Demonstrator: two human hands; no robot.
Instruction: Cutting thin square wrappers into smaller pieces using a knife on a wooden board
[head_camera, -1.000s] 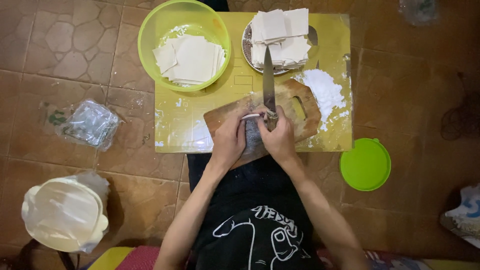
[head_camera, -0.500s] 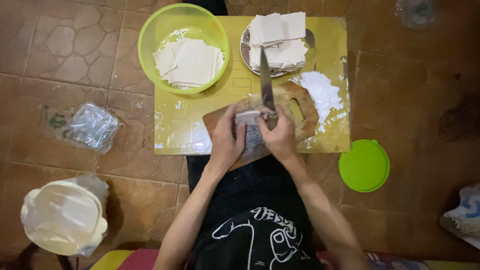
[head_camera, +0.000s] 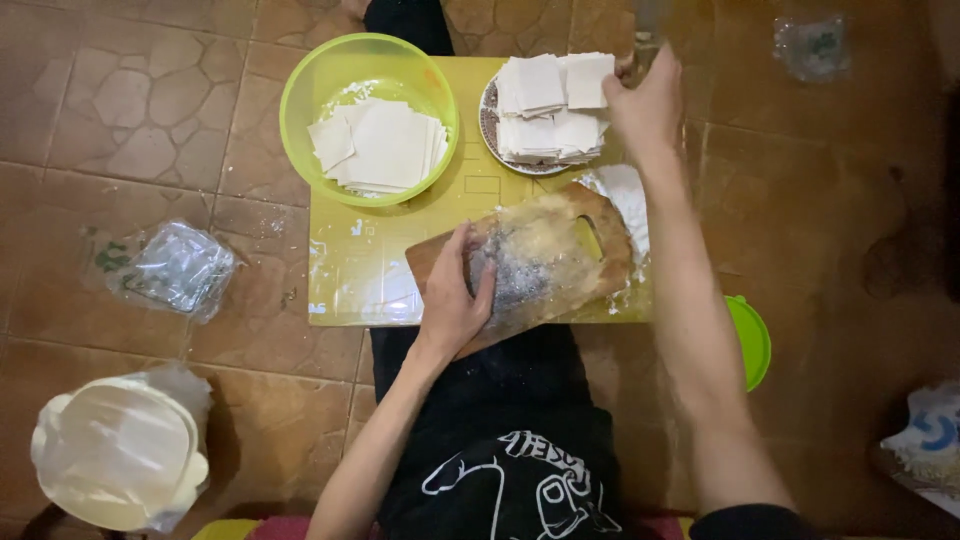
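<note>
My left hand lies flat on the left end of a floury wooden cutting board, fingers apart and nothing held. My right hand is stretched out to the far right. Its fingers touch the right edge of a stack of white dough squares on a round plate. A blurred grey shape shows just above that hand, and I cannot tell whether it holds anything. The board rests on a yellow mat.
A green bowl with larger white dough sheets stands at the mat's far left. Loose flour lies right of the board. A green lid, a crumpled plastic bag and a cream lidded tub sit on the tiled floor.
My right hand has left the cutting board and swung up to the plate of dough squares. The knife no longer lies over the board. My left hand stays on the board.
</note>
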